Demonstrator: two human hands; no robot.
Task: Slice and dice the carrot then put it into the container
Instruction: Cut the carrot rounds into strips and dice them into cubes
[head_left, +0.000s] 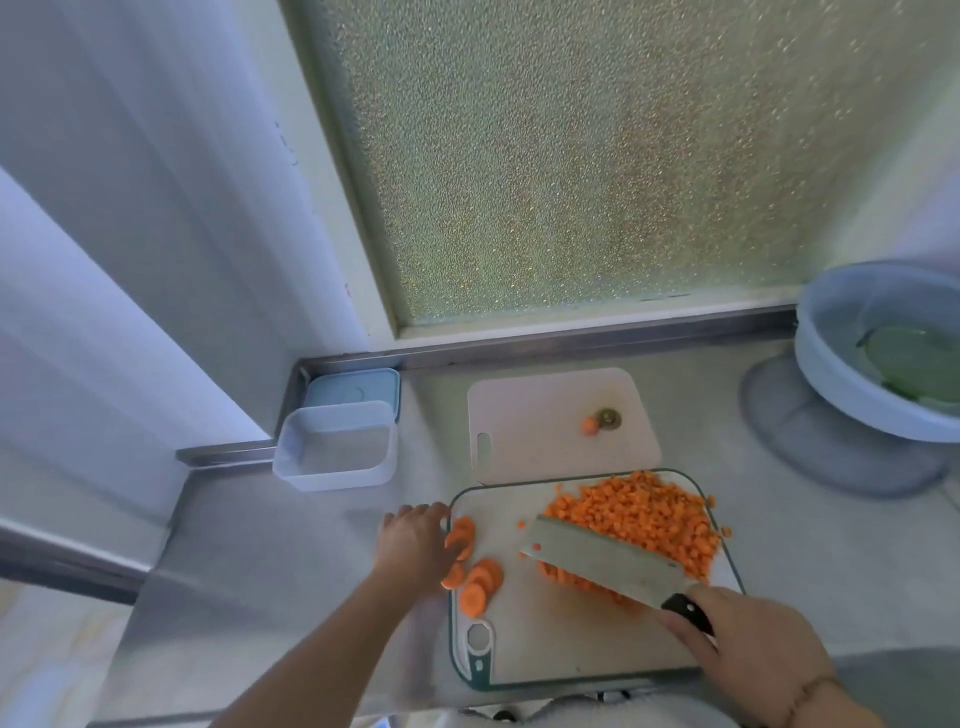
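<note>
The right hand (748, 644) is wrapped round the black handle of the cleaver (597, 564), whose broad blade lies tilted across the board (545, 644), its far edge against the near side of the dice (644, 525). The left hand (415, 540) rests at the board's left edge with fingers curved over the slices (475, 577); whether it pinches any or only touches them I cannot tell.

The carrot is in 2 lots on the board: a big heap of dice at the far right corner, and a small fan of round slices at the left, some under the left fingers. A few dice have strayed to the heap's edges. The container (335, 449) stands open and empty on the desk (291, 571), well left of the board, with its blue lid (358, 387) just behind it. A second, pale board (550, 431) behind carries 2 carrot ends (597, 422); a basin (852, 358) sits far right.

Judging by this, slices remain to dice. They are stiff, light and damp, apt to slide and roll, so stack them flat and pin them from above with curled fingertips. The loose dice scatter easily; better scooped on the flat blade than pinched.
</note>
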